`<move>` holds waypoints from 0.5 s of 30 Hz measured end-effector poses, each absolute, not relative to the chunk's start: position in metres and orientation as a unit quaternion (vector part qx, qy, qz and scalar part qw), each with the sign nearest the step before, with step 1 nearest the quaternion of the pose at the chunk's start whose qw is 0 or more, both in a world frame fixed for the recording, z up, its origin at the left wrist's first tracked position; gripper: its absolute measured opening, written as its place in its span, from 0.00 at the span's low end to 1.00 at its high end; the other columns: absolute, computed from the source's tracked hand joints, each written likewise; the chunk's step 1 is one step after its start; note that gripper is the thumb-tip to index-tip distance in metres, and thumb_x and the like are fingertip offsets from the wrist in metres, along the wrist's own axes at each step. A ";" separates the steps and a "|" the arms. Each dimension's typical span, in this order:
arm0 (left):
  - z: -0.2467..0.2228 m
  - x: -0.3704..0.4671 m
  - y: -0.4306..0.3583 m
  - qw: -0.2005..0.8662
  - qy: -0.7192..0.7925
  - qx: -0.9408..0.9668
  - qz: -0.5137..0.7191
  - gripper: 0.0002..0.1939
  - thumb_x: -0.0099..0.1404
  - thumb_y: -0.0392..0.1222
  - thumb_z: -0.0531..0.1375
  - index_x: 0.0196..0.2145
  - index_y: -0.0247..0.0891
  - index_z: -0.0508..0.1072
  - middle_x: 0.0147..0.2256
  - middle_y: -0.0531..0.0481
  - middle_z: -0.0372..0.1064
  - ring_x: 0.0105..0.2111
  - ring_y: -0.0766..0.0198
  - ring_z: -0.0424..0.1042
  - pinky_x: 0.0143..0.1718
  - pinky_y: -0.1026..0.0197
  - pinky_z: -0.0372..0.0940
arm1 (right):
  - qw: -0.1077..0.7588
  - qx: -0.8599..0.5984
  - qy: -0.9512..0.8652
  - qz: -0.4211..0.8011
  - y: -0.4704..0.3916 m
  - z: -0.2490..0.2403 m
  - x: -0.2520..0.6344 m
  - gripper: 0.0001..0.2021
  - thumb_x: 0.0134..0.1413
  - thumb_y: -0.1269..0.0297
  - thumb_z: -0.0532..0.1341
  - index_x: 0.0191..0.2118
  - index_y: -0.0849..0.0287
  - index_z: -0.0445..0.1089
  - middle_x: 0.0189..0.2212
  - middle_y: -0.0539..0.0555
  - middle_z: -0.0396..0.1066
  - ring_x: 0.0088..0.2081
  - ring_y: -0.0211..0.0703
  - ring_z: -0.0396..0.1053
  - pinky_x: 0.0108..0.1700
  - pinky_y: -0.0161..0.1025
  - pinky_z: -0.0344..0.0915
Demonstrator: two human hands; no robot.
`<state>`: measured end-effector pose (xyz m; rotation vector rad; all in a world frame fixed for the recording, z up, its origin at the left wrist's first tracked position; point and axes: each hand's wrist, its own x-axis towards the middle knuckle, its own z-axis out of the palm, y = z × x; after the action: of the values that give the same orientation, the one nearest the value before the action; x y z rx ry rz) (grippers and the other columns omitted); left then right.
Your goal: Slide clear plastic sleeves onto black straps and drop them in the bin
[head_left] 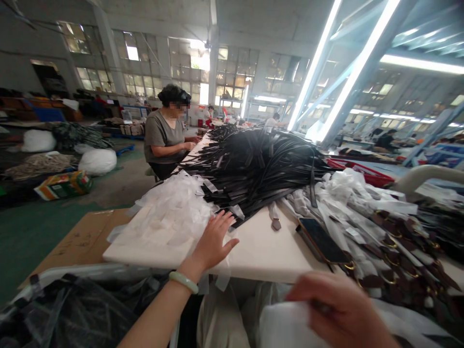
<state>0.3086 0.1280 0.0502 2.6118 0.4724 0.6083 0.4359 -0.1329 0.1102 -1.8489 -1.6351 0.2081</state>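
My left hand (214, 238) reaches over the near edge of the table with its fingers spread. It is nearest to a heap of white translucent plastic sleeves (174, 203) and the ends of a large pile of black straps (261, 164). Close to my body, my right hand (326, 304) is curled and blurred by motion. A smeared piece of white plastic film (286, 324) shows at its fingers and seems held by them. Beyond that hand lie a dark phone (322, 240) and a small brown leather tab (276, 224) on the table.
White-wrapped straps with brown ends and gold rings (395, 251) cover the table's right side. A bin of dark wrapped pieces (83, 309) stands below left, beside a cardboard sheet (83, 241). A co-worker (168, 130) sits at the table's far left. A red crate (362, 171) is behind.
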 end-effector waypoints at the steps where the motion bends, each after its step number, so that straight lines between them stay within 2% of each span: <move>1: 0.056 0.300 0.119 0.221 0.162 0.931 0.239 0.27 0.71 0.51 0.52 0.63 0.36 0.61 0.67 0.40 0.56 0.69 0.52 0.48 0.70 0.41 0.42 | 0.320 -0.692 -0.641 0.089 -0.115 0.109 0.424 0.05 0.56 0.68 0.62 0.29 0.54 0.72 0.24 0.50 0.72 0.26 0.39 0.68 0.29 0.34 0.61; 3: 0.064 0.277 0.099 0.303 0.165 0.896 0.280 0.25 0.73 0.52 0.45 0.60 0.38 0.63 0.64 0.40 0.61 0.64 0.55 0.58 0.67 0.46 0.51 | 0.325 -0.699 -0.629 0.096 -0.080 0.101 0.403 0.07 0.52 0.73 0.60 0.25 0.56 0.69 0.21 0.49 0.70 0.24 0.39 0.65 0.28 0.34 0.56; 4: 0.064 0.263 0.088 0.390 0.175 0.855 0.293 0.25 0.73 0.54 0.45 0.59 0.39 0.65 0.61 0.39 0.64 0.61 0.55 0.64 0.64 0.48 0.57 | 0.331 -0.708 -0.614 0.108 -0.064 0.095 0.394 0.08 0.50 0.75 0.60 0.24 0.57 0.67 0.20 0.49 0.69 0.24 0.38 0.63 0.27 0.34 0.54; 6: 0.057 0.236 0.067 0.569 0.199 0.753 0.264 0.29 0.69 0.63 0.49 0.57 0.41 0.66 0.56 0.39 0.69 0.53 0.52 0.72 0.55 0.50 0.67 | 0.342 -0.718 -0.588 0.150 -0.042 0.082 0.382 0.08 0.48 0.76 0.60 0.22 0.58 0.66 0.20 0.48 0.67 0.24 0.37 0.62 0.27 0.33 0.52; 8: 0.046 0.211 0.053 0.674 0.228 0.669 0.216 0.36 0.59 0.68 0.59 0.57 0.41 0.67 0.52 0.39 0.72 0.50 0.50 0.74 0.48 0.52 0.70 | 0.343 -0.707 -0.585 0.200 -0.031 0.071 0.372 0.07 0.45 0.78 0.60 0.23 0.59 0.68 0.21 0.48 0.68 0.25 0.37 0.63 0.28 0.33 0.52; 9: 0.040 0.201 0.048 0.691 0.250 0.647 0.206 0.37 0.56 0.67 0.63 0.55 0.41 0.68 0.50 0.40 0.74 0.50 0.49 0.74 0.48 0.53 0.70 | 0.343 -0.693 -0.594 0.221 -0.029 0.068 0.368 0.07 0.45 0.79 0.60 0.25 0.59 0.70 0.22 0.48 0.70 0.26 0.38 0.64 0.29 0.32 0.53; 11: 0.031 0.184 0.042 0.680 0.302 0.632 0.216 0.31 0.55 0.64 0.66 0.48 0.40 0.73 0.43 0.44 0.76 0.47 0.51 0.74 0.47 0.57 0.69 | 0.342 -0.650 -0.627 0.258 -0.026 0.064 0.360 0.09 0.45 0.79 0.59 0.30 0.59 0.73 0.26 0.49 0.73 0.30 0.40 0.67 0.32 0.32 0.57; 13: 0.025 0.171 0.040 0.644 0.355 0.638 0.230 0.22 0.60 0.62 0.63 0.37 0.39 0.77 0.30 0.50 0.74 0.35 0.59 0.75 0.37 0.62 0.68 | 0.348 -0.611 -0.654 0.279 -0.025 0.063 0.352 0.11 0.49 0.77 0.60 0.37 0.58 0.75 0.32 0.51 0.75 0.35 0.42 0.70 0.37 0.33 0.61; 15: 0.022 0.158 0.039 0.615 0.397 0.638 0.240 0.23 0.61 0.63 0.61 0.30 0.38 0.76 0.21 0.55 0.66 0.23 0.65 0.67 0.24 0.66 0.61 | 0.343 -0.605 -0.659 0.286 -0.021 0.062 0.345 0.16 0.51 0.75 0.61 0.46 0.57 0.75 0.39 0.54 0.76 0.41 0.45 0.72 0.43 0.35 0.63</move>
<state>0.1580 0.0389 0.0219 1.4686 0.9138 0.5520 0.3448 -0.0214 0.0618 -1.5727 -1.7120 0.7431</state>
